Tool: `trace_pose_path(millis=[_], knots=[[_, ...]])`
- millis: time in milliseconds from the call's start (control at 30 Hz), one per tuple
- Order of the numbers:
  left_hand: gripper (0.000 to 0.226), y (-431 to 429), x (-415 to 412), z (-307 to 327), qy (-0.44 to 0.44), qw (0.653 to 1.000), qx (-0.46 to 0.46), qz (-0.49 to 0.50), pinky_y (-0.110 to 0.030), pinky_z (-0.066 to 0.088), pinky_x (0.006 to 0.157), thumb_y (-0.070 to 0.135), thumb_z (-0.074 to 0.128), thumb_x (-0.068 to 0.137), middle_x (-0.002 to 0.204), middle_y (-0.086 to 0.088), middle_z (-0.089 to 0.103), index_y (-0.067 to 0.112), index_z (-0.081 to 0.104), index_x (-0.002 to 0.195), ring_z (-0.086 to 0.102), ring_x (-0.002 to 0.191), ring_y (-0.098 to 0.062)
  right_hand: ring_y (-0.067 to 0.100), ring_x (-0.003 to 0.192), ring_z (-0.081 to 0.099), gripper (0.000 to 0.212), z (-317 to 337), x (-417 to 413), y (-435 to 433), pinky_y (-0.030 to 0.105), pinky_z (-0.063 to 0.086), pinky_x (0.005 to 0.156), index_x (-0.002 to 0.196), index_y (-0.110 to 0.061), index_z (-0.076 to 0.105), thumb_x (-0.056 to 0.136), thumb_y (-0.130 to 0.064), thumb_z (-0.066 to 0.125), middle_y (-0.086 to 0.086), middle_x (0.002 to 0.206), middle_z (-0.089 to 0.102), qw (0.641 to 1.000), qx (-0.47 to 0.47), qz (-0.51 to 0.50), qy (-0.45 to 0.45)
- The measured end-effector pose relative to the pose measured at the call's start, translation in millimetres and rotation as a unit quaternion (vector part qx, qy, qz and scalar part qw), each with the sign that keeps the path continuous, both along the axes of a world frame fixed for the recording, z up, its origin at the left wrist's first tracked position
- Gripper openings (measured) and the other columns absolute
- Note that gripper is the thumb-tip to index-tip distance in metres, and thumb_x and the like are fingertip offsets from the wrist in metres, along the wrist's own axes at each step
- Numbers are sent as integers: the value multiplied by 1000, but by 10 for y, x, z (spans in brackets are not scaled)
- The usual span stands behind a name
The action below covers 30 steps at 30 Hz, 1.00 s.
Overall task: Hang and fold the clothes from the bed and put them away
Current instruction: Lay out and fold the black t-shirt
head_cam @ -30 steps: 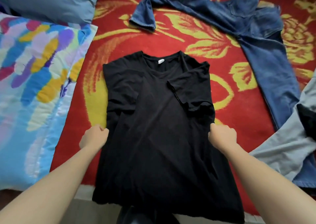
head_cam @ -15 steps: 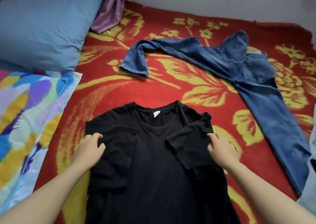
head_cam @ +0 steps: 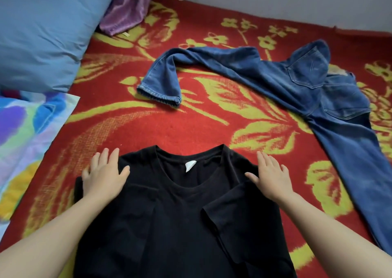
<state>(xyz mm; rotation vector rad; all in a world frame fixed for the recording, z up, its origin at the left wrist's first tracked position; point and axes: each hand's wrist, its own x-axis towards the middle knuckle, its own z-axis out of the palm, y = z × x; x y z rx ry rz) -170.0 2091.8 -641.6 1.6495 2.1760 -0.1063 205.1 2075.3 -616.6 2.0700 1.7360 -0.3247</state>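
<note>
Black T-shirt (head_cam: 180, 224), sleeves folded in, on bed (head_cam: 191, 125); left hand (head_cam: 104, 177) and right hand (head_cam: 270, 177) flat, fingers spread, pressing its shoulders.

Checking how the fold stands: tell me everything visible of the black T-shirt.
The black T-shirt lies flat on the red floral blanket, collar away from the person, white label inside the neck. Soft, matte knit by its look. Both sleeves are folded inward over the body. The left hand and right hand press flat on its shoulders. Its hem is out of frame.
</note>
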Motion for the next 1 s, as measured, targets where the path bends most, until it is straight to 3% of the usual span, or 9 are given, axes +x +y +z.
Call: trace_pose_path(millis=[133, 367, 467, 533, 633, 733, 833, 933, 1000], knots=[[38, 175, -129, -137, 56, 997, -45, 14, -49, 19, 110, 44, 36, 97, 148, -4, 30, 22, 46, 126, 17, 138, -26, 25, 106, 55, 29, -116, 246, 71, 39, 32, 84, 104, -20, 40, 99, -47, 29, 3, 114, 61, 996, -46, 21, -69], [17, 370, -301, -137, 18, 999, 11, 45, -44, 31, 90, 31, 45, 96, 117, -14, 51, 15, 49, 93, 40, 113, -33, 29, 96, 55, 31, -271, 542, 335, 38, 42, 81, 83, -18, 46, 95, -47, 44, 6, 101, 57, 968, -115, -172, 140], [12, 367, -219, -135, -59, 997, 28, 30, -43, 30, 89, 25, 57, 90, 110, -8, 57, 17, 50, 96, 45, 110, -32, 29, 113, 46, 28, -202, 415, 382, 40, 40, 90, 108, -16, 49, 91, -39, 53, 8, 114, 51, 988, -75, -91, 105], [31, 409, -180, -124, -124, 992, -18, 18, -41, 30, 95, 27, 66, 84, 109, -1, 56, 21, 50, 110, 47, 114, -28, 26, 123, 41, 43, -143, 307, 416, 41, 36, 98, 127, -19, 46, 89, -34, 57, 5, 128, 49, 985, -58, -53, 151], [27, 489, -167, -115, -151, 988, -36, -2, -47, 38, 99, 40, 70, 77, 103, -3, 61, 26, 58, 97, 55, 107, -30, 24, 117, 49, 34, -112, 267, 442, 39, 32, 94, 123, -21, 52, 90, -30, 56, 1, 121, 58, 986, -52, -55, 151], [19, 468, -200, -35, -214, 977, 11, 2, -27, 48, 82, 23, 70, 83, 73, -1, 67, 26, 63, 65, 63, 81, -24, 27, 100, 56, 13, -45, 294, 386, 35, 36, 82, 97, -14, 62, 90, -24, 59, 0, 91, 61, 983, 8, -49, 175], [19, 324, -221, 208, -278, 958, 75, 1, -5, 35, 55, 8, 71, 80, 63, -1, 64, 21, 67, 67, 53, 57, -2, 31, 87, 57, 15, -3, 338, 199, 37, 42, 70, 84, -7, 63, 91, -19, 56, -1, 77, 56, 966, 151, 41, 204], [13, -5, -356, 425, -305, 943, 134, -20, -5, 33, 58, -2, 70, 78, 73, -16, 60, 11, 71, 79, 51, 59, 6, 33, 68, 61, 35, 78, 416, -177, 37, 45, 59, 76, -2, 63, 90, -28, 43, 10, 71, 62, 924, 288, 160, 192], [17, -323, -498, 525, -328, 934, 134, -57, -13, 35, 59, 1, 71, 77, 70, -8, 58, 18, 74, 79, 51, 61, 2, 32, 66, 61, 43, 123, 469, -483, 37, 41, 61, 79, 0, 63, 96, -29, 37, 12, 73, 65, 902, 324, 204, 200]])
